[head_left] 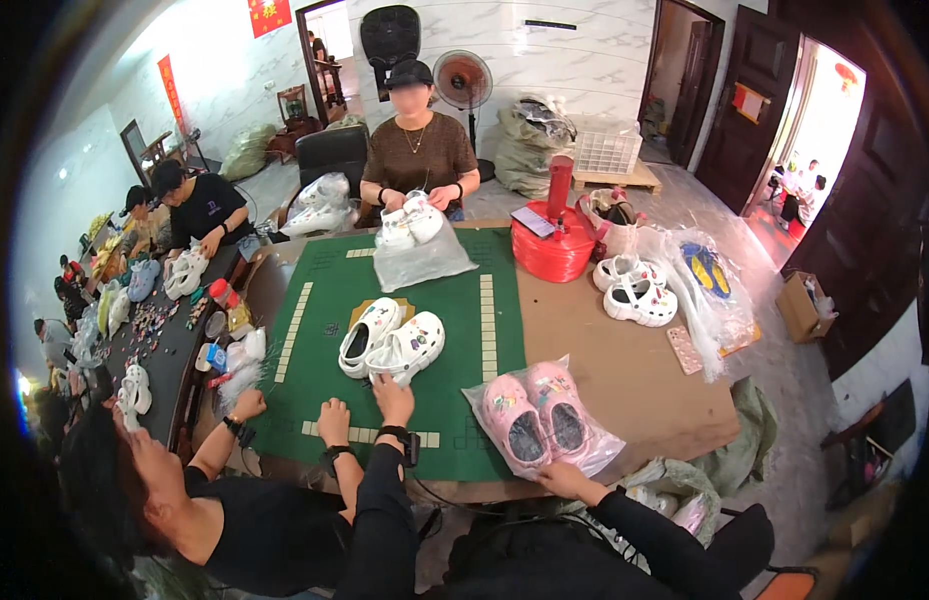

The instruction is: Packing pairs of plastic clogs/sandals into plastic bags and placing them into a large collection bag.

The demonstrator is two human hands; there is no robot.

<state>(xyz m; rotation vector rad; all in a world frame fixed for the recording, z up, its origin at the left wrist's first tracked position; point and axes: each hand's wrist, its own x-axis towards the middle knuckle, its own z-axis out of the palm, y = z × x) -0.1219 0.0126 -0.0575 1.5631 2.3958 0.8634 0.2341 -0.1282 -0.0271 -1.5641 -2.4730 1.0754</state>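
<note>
My left hand [392, 400], with a dark band and watch at the wrist, closes its fingers on the near end of a white clog [409, 347]. Its mate, another white clog [371, 335], stands against it on the green mat [454, 430]; both carry small colourful charms. To the right, my right hand [566, 480] grips the near edge of a clear plastic bag [606, 445]. Inside lie two pink clogs [561, 405] with charms, heels toward me. The fingertips of my right hand are partly hidden by the bag.
Opposite, a person [419, 150] holds white clogs [412, 220] over a plastic bag. At my left, another person's hand [334, 425] rests near the mat's edge. A red spool [549, 250] with a phone, more white clogs [639, 295] and bagged blue-yellow footwear [706, 270] occupy the table's right side.
</note>
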